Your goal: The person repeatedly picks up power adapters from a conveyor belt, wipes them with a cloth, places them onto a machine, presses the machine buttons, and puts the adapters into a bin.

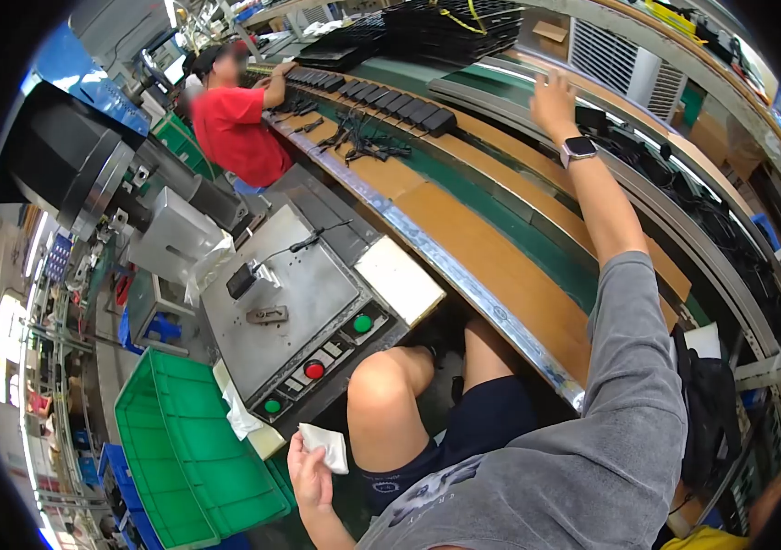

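Observation:
My left hand [311, 469] is closed on a folded white cloth [324, 446], beside my knee and near the green crate. My right hand [553, 103], with a watch on the wrist, reaches out over the far side of the bench, its fingers apart and nothing seen in them. On the machine's metal plate [294, 266] sit a black adapter [242, 280] with its cable and a small metal block [267, 315]. A row of black adapters [400, 106] lies along the bench, with a tangle of black cables [358, 137] in front of it.
A co-worker in a red shirt [236, 128] is at the bench's far end. A green crate [189, 449] stands left of the machine. Green and red buttons [313, 369] are on the machine's front. Metal rails [665, 211] run along the right. Black trays [450, 35] are stacked behind.

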The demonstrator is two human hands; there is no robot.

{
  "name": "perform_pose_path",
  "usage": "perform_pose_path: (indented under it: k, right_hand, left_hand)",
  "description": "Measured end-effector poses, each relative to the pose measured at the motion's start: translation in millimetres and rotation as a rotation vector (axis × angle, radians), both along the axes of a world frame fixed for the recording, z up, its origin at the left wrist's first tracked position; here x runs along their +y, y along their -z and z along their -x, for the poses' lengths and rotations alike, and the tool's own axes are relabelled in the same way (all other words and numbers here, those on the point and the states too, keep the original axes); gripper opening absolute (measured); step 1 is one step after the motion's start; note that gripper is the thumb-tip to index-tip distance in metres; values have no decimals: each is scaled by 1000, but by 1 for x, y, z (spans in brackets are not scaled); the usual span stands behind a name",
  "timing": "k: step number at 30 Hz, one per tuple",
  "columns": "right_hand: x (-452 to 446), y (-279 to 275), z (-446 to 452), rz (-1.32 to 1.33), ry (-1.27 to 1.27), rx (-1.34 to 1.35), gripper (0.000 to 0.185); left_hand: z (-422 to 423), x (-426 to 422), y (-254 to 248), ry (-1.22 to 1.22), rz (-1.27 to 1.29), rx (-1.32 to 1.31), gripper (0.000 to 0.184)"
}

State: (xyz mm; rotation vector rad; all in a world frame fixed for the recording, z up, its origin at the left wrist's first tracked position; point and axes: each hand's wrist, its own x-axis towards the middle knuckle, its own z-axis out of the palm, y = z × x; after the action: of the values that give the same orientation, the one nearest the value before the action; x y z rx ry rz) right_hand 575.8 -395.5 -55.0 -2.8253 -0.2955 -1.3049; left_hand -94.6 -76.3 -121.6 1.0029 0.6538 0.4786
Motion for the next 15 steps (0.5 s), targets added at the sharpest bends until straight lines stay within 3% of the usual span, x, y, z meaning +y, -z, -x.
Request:
perform_pose_path:
  k: [4, 6, 12, 15]
  right_hand:
    - [93, 3, 8, -154, -252, 423, 51]
    - [137, 24, 12, -131, -273, 427, 57]
    - [214, 51, -2, -322, -95, 550, 72]
    - [210, 46, 1, -293, -24, 654, 89]
  left_hand:
    - [11, 7, 18, -26, 38, -27, 33]
    - [17, 6, 21, -127, 36, 1, 31]
    - [36, -4, 21, -221, 99, -46, 25]
    - [44, -6, 35, -260, 171, -51, 23]
